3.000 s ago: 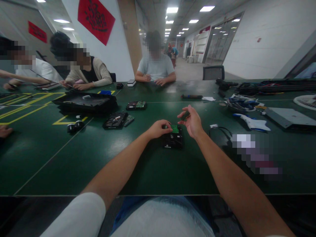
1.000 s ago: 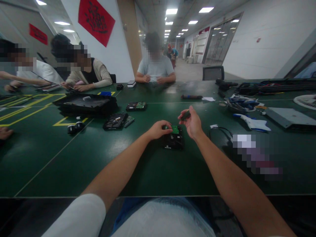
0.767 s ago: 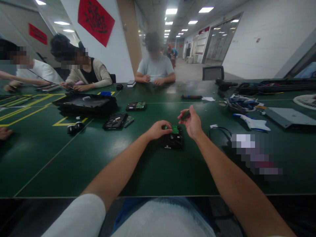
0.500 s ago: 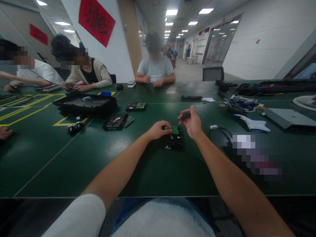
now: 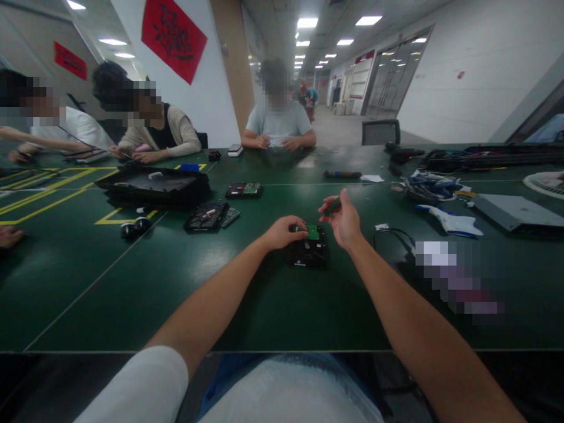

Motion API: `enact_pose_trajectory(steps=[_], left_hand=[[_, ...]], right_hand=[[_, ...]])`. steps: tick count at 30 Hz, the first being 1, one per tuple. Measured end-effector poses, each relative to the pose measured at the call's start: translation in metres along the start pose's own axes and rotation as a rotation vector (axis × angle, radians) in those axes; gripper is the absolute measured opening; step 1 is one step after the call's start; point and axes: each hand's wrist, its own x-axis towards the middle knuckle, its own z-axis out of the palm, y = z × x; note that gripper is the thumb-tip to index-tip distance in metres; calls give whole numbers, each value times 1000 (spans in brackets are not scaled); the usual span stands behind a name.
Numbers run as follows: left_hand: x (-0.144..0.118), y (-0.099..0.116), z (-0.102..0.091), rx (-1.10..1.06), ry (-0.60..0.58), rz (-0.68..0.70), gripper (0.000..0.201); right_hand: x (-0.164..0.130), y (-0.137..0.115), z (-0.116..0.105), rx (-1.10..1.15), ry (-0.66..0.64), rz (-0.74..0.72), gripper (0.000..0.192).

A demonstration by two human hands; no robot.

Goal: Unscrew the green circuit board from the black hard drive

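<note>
On green table (image 5: 132,282), left hand (image 5: 282,231) steadies hard drive (image 5: 308,251).

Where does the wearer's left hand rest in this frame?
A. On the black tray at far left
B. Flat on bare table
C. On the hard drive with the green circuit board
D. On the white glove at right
C: the left hand sits on the hard drive, fingertips by its green circuit board.

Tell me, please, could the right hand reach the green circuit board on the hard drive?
Probably yes: the right hand, pinching a small dark tool, hovers just beside the green circuit board, with nothing between them.
</note>
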Motion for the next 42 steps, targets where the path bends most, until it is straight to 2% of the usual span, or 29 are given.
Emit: enact_pose_trajectory(steps=[9, 14, 27, 35, 42], left_hand=[[0, 3, 0, -4, -5, -18, 22], [0, 1, 0, -11, -3, -3, 22], [0, -1, 0, 12, -1, -15, 23], [0, -1, 0, 0, -1, -17, 22], [0, 0, 0, 2, -4, -17, 22]], right_hand=[[-3, -2, 3, -82, -25, -30, 59], [-5, -3, 4, -63, -80, 6, 62], [-5, -2, 5, -96, -83, -5, 45], [-7, -2, 7, -65, -100, 37, 46], [-6, -3, 7, -38, -110, 67, 60]])
